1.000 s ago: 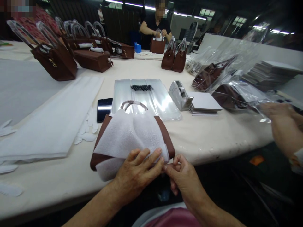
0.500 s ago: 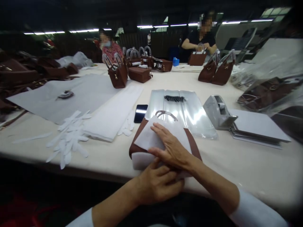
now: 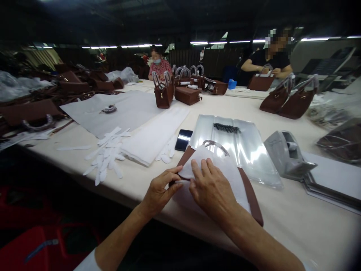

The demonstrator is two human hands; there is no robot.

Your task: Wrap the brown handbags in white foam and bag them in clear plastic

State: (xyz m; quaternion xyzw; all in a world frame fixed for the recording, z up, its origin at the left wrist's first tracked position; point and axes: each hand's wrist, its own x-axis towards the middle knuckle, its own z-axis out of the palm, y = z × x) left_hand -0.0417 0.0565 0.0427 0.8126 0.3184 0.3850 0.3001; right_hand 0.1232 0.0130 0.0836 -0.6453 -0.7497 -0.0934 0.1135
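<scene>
On the smooth cream counter, a brown leathery bag lies under a soft white foam sheet, whose left edge the left hand has just moved to pinch, while the right hand presses flat, gripping nothing, so work is now there.

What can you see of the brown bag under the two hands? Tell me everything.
The brown bag looks like leather and appears laid down on the table, near its edge, bottom toward the person. White, soft-looking wrapping covers most of its upper face, leaving brown strips at the sides. A looped handle points away, seemingly wrapped in clear plastic. The right hand lies on the wrapping; the left hand is at its left edge, grip unclear.
</scene>
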